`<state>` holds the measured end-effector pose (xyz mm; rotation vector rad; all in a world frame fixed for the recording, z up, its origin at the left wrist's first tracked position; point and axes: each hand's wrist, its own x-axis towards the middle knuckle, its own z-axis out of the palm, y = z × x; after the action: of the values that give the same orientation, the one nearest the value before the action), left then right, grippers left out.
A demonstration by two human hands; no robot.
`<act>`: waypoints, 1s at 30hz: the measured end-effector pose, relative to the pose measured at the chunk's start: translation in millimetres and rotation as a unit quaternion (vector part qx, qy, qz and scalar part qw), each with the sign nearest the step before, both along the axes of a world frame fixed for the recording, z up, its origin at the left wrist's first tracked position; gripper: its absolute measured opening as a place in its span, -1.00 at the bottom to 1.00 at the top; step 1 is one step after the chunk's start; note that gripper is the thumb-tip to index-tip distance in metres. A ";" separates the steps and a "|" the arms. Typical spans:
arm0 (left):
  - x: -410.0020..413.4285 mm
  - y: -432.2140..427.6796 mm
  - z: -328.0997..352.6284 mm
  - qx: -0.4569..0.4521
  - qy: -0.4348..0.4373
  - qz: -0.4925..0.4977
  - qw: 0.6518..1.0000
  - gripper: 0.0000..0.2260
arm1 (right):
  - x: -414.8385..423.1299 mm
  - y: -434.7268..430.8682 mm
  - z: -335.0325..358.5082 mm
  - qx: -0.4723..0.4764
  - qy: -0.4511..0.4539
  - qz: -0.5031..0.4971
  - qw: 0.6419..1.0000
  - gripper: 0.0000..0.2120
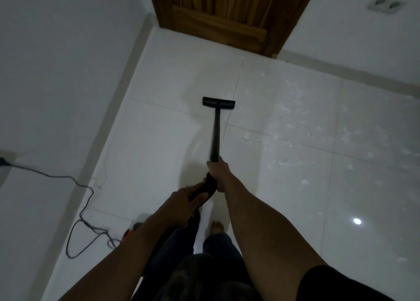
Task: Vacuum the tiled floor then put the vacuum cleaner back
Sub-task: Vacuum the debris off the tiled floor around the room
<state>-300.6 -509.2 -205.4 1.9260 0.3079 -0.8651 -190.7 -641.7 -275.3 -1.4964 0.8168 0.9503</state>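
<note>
Vacuuming is the step in hand, judged from the head view, the only one there is. Both hands are closed on the vacuum cleaner's long black wand [214, 130]: the right hand [218, 173] is wrapped fully round the shaft where it meets the handle, and the left hand [186, 195] sits just behind it, fingers curled loosely over the dark curved handle end. The flat black floor nozzle [218, 101] rests on the glossy white tiled floor [159, 130], well short of the brown wooden door [227, 12] that closes the far corner.

Taking the nozzle as landmark: to its right and nearer the person, pale crumbs and flakes of debris [286, 110] lie scattered across several tiles; the tiles to its left look clean. Back from it and to the left, near the person's feet, a red-and-white part of what seems to be the vacuum body [134, 228] shows beside the left forearm, with a thin black power cord [79, 210] looping from it along the white wall [56, 62].

Much of the floor is not yet done. The next move likely calls for swinging the nozzle right into the debris, keeping it flat on the tiles and working in overlapping strokes, while minding the cord underfoot. Putting the machine away comes later.
</note>
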 end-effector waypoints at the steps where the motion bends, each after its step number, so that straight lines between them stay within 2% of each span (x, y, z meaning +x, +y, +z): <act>1: 16.1 4.5 -0.6 0.000 -0.003 -0.002 1.000 -0.60 | 15.9 4.0 -0.9 0.001 0.001 -0.010 1.000 -0.51; 10: 146.5 22.3 0.0 0.005 -0.016 -0.023 1.000 -0.57 | 138.0 18.2 -11.4 -0.019 -0.001 -0.050 0.999 -0.60; 14: 199.5 15.3 -5.1 -0.006 -0.008 -0.034 0.999 -0.54 | 189.5 11.5 -17.4 -0.017 -0.001 -0.062 0.998 -0.59; 21: 301.0 -5.9 -19.5 -0.017 0.046 0.018 0.999 -0.55 | 297.7 -6.7 -30.5 -0.021 0.004 -0.055 0.998 -0.57; 30: 385.6 -30.3 -36.6 -0.002 0.022 0.019 1.000 -0.55 | 392.2 -24.5 -45.3 -0.024 0.015 -0.039 0.999 -0.54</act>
<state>85.0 -539.5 -242.0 1.8936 0.3683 -0.8837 201.5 -666.2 -320.6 -1.4825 0.9191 0.9035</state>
